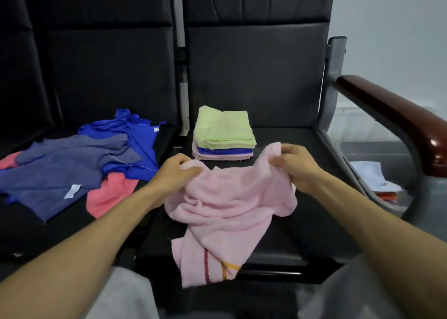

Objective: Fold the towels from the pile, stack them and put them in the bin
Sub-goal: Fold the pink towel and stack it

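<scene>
Pinching pink towel point(229, 197) corners, left hand point(174, 171) and right hand point(298, 166), length draping toward person

Two black padded seats stand side by side, the left seat point(72, 236) and the right seat point(297, 224), both with tall black backrests point(254, 76) crossed by seams. A narrow pale gap point(185, 96) runs between the backs. At the right, a grey metal frame point(335, 81) carries a glossy reddish-brown armrest point(399, 120). Behind it is a plain pale wall point(391, 16).

Crumpled pink towel point(229, 205) droops before green-topped folded stack point(223, 131), beside loose pile point(72, 163).
</scene>
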Action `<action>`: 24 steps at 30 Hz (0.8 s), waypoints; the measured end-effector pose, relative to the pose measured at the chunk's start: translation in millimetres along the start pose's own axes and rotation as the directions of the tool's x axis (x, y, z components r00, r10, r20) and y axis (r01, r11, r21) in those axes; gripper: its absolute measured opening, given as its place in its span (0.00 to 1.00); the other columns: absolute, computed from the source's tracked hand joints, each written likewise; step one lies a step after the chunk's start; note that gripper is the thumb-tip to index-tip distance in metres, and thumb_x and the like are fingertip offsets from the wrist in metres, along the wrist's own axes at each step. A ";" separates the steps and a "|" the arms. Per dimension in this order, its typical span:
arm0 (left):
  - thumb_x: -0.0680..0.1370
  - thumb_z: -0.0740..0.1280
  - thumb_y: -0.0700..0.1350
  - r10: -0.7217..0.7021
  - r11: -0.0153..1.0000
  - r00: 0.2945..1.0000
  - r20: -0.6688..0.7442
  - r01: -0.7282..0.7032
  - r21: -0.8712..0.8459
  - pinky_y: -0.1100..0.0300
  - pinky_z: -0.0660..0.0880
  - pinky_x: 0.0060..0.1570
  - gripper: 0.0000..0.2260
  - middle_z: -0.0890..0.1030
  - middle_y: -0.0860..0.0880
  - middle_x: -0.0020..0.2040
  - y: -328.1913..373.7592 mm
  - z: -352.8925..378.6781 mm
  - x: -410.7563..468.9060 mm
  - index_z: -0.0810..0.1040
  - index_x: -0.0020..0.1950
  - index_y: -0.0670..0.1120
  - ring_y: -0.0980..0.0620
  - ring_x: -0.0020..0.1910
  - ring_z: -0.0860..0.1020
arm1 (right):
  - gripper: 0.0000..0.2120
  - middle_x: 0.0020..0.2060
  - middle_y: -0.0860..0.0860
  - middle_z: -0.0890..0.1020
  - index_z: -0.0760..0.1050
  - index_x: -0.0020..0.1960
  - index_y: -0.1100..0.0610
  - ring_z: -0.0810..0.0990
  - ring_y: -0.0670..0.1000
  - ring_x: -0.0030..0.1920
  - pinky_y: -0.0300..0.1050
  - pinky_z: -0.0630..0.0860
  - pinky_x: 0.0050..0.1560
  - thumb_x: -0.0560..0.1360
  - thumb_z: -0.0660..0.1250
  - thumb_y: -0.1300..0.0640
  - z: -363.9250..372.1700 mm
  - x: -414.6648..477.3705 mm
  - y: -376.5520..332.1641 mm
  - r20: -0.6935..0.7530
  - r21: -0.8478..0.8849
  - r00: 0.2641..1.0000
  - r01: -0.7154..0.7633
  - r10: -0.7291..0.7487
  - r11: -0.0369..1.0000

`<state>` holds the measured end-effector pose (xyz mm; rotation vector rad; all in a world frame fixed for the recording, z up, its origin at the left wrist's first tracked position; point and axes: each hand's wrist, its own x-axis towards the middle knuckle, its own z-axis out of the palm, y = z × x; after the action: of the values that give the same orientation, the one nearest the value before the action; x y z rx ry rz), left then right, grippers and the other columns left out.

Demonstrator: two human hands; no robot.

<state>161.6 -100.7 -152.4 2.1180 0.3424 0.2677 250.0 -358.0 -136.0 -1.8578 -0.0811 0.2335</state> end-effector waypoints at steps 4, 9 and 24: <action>0.76 0.69 0.48 -0.045 0.997 0.998 0.032 0.047 -0.062 0.59 0.72 0.45 0.09 0.78 0.51 0.47 0.5 -3.9 3.3 0.78 0.52 0.44 0.55 0.45 0.75 | 0.19 0.57 0.50 0.78 0.72 0.66 0.51 0.79 0.53 0.54 0.57 0.78 0.57 0.76 0.67 0.59 -2.0 2.2 3.0 -0.005 -0.073 0.998 0.064 -0.064 0.995; 0.72 0.70 0.51 -0.167 0.985 0.964 0.208 0.170 0.002 0.55 0.70 0.44 0.17 0.80 0.43 0.42 -8.0 -22.1 -4.4 0.80 0.47 0.36 0.50 0.42 0.76 | 0.25 0.46 0.52 0.83 0.76 0.62 0.58 0.82 0.53 0.49 0.49 0.80 0.48 0.67 0.76 0.68 -15.7 1.2 14.2 0.134 -0.025 0.991 0.008 -0.004 1.000; 0.78 0.66 0.40 -0.156 0.960 0.961 0.228 0.202 -0.196 0.58 0.71 0.43 0.04 0.79 0.44 0.46 -0.9 -23.2 -10.1 0.77 0.50 0.41 0.49 0.47 0.76 | 0.24 0.47 0.56 0.80 0.75 0.55 0.64 0.80 0.57 0.49 0.55 0.79 0.54 0.81 0.55 0.43 -20.7 3.6 16.4 -0.141 0.119 0.966 -0.202 0.218 0.972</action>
<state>144.6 -85.6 -141.3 1.8644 0.3606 -0.0260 256.6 -381.6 -146.3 -1.7748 0.2325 0.2361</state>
